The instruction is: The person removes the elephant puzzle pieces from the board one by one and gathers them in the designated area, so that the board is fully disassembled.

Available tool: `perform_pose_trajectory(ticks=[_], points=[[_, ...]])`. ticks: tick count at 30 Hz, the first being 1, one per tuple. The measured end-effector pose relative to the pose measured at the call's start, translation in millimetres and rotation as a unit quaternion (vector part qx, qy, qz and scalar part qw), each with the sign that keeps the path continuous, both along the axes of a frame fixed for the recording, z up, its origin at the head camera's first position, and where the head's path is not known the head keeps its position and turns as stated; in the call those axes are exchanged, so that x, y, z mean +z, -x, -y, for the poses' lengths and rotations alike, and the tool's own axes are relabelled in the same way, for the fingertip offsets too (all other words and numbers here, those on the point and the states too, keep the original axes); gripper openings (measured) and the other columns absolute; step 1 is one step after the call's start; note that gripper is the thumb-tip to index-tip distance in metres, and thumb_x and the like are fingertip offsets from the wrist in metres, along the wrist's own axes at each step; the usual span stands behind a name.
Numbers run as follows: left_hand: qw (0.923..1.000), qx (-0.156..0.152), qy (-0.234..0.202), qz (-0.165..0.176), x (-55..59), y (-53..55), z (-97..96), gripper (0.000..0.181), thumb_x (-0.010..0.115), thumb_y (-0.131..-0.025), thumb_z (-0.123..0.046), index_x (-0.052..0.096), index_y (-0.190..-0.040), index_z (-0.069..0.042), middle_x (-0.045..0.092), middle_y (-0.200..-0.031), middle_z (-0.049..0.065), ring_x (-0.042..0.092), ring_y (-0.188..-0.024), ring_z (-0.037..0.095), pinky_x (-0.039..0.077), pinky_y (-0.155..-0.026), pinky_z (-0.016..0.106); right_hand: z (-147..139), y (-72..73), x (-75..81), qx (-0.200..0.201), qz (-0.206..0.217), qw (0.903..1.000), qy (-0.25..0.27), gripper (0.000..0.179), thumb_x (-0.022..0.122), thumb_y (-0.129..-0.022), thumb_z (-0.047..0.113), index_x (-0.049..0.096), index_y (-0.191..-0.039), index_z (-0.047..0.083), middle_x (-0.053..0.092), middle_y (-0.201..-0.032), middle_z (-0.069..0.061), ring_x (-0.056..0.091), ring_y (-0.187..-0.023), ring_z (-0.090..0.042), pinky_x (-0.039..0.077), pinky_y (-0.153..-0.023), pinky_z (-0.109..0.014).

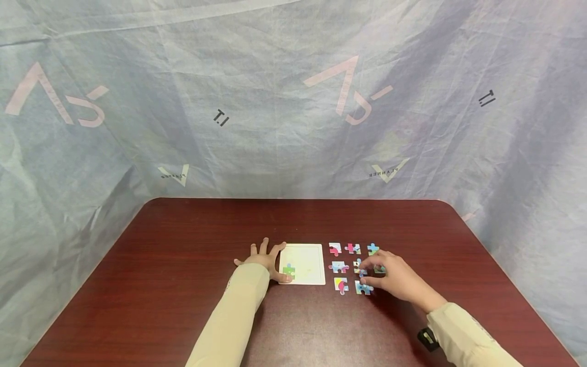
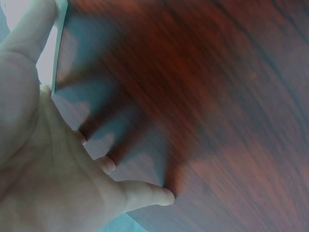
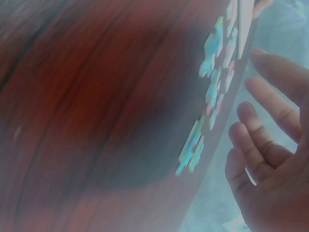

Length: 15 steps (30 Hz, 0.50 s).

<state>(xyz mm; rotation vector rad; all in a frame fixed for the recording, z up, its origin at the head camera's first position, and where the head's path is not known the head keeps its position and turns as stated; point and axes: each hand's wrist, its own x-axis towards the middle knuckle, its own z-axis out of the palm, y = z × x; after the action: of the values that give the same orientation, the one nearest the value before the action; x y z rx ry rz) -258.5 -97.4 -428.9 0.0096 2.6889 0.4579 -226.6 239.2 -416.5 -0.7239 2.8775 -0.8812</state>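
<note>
A white square puzzle tray [image 1: 306, 259] lies flat on the table, with a green jigsaw piece [image 1: 288, 273] at its lower left corner. My left hand [image 1: 262, 261] spreads its fingers along the tray's left side; the thumb touches near the lower corner and the index finger the upper one. Right of the tray lie several loose jigsaw pieces [image 1: 338, 267] in rough rows. Over the rightmost of them hovers my right hand [image 1: 398, 277], partly hiding some. In the right wrist view its fingers [image 3: 258, 133] are loosely bent and apart, holding nothing.
The dark red wooden table [image 1: 192, 244] has rounded far corners. Grey printed cloth [image 1: 275, 102] hangs behind it and at both sides. A small black device [image 1: 428, 338] sits at the right wrist, beside the beige sleeve [image 1: 463, 331].
</note>
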Motion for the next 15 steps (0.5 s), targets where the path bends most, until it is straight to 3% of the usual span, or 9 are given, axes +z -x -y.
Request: perform_pose_trajectory(ticks=[4, 7, 12, 15], points=[[1.0000, -0.002, 0.002, -0.004, -2.1, 0.2, 0.3, 0.104, 0.086, -0.079, -0.051, 0.024, -0.161, -0.037, 0.005, -0.170, 0.010, 0.004, -0.154, 0.043, 0.015, -0.103, 0.085, 8, 1.9, -0.5, -0.003, 0.003, 0.9995, 0.031, 0.023, 0.081, -0.089, 0.027, 0.075, -0.109, 0.017, 0.067, -0.106, 0.001, 0.060, -0.102, -0.028, 0.053, -0.080, -0.040], [0.9999, -0.006, 0.002, -0.011, 9.4, -7.2, -2.0, 0.100, 0.085, -0.081, -0.047, 0.026, -0.161, -0.032, 0.010, -0.169, 0.013, 0.008, -0.153, 0.044, 0.017, -0.104, 0.084, 15, 3.4, -0.5, 0.002, 0.014, 0.9983, 0.057, 0.024, 0.081, -0.089, 0.026, 0.075, -0.110, 0.015, 0.066, -0.100, 0.000, 0.056, -0.089, -0.024, 0.048, -0.069, -0.030], [0.9999, -0.005, -0.002, -0.011, 36.7, -23.1, -7.5, 0.094, 0.083, -0.085, -0.040, 0.028, -0.160, -0.027, 0.013, -0.168, 0.016, 0.011, -0.153, 0.045, 0.020, -0.106, 0.081, 28, 7.4, -1.8, 0.004, 0.021, 0.9967, 0.078, 0.025, 0.081, -0.089, 0.025, 0.075, -0.109, 0.012, 0.069, -0.101, -0.001, 0.059, -0.088, -0.024, 0.050, -0.072, -0.030], [0.9999, -0.008, 0.000, -0.013, 41.1, -26.9, -8.3, 0.092, 0.083, -0.086, -0.038, 0.029, -0.160, -0.027, 0.014, -0.167, 0.017, 0.011, -0.152, 0.046, 0.021, -0.107, 0.080, 38, 9.5, -3.6, -0.001, 0.028, 0.9960, 0.085, 0.026, 0.081, -0.089, 0.025, 0.075, -0.110, 0.010, 0.068, -0.101, -0.003, 0.059, -0.091, -0.024, 0.051, -0.073, -0.031]])
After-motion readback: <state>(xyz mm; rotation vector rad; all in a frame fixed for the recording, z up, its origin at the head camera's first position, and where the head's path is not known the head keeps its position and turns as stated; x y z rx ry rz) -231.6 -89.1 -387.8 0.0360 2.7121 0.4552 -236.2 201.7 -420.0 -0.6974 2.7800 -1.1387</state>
